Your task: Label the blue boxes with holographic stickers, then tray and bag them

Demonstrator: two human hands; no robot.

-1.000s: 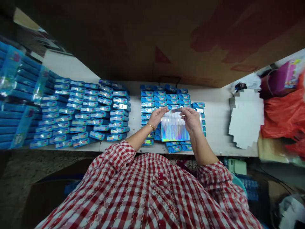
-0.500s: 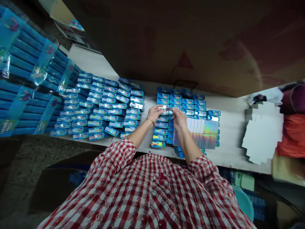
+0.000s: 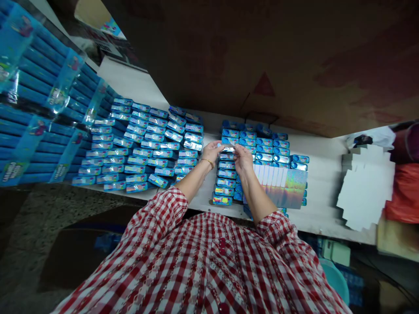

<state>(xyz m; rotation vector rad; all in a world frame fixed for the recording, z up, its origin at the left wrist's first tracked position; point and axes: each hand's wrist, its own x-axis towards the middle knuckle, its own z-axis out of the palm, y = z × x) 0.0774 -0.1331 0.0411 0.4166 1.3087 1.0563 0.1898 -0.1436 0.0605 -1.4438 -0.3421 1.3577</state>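
Over the right group of small blue boxes point(image 3: 226, 173), both of my hands meet with pinched fingers. My left hand point(image 3: 211, 153), with a bracelet at the wrist, grips one end of a small shiny strip point(image 3: 228, 148). At the other end, my right hand point(image 3: 243, 157) pinches the same strip. Whether the strip touches the box under it is hard to make out. Below my right forearm lies a holographic sticker sheet point(image 3: 296, 188), with several pale strips along its left part, on top of the boxes.
More blue boxes point(image 3: 134, 160) stand in rows to the left on the white table point(image 3: 322, 192). Wrapped blue packs point(image 3: 42, 113) are piled at far left. A large cardboard box point(image 3: 229, 56) overhangs the back. White cut card sheets point(image 3: 366, 187) and a red bag point(image 3: 407, 189) lie right.
The view has shifted slightly, so the table things sit further right. My hands stay together over the boxes, and the strip between them now looks flatter and brighter.
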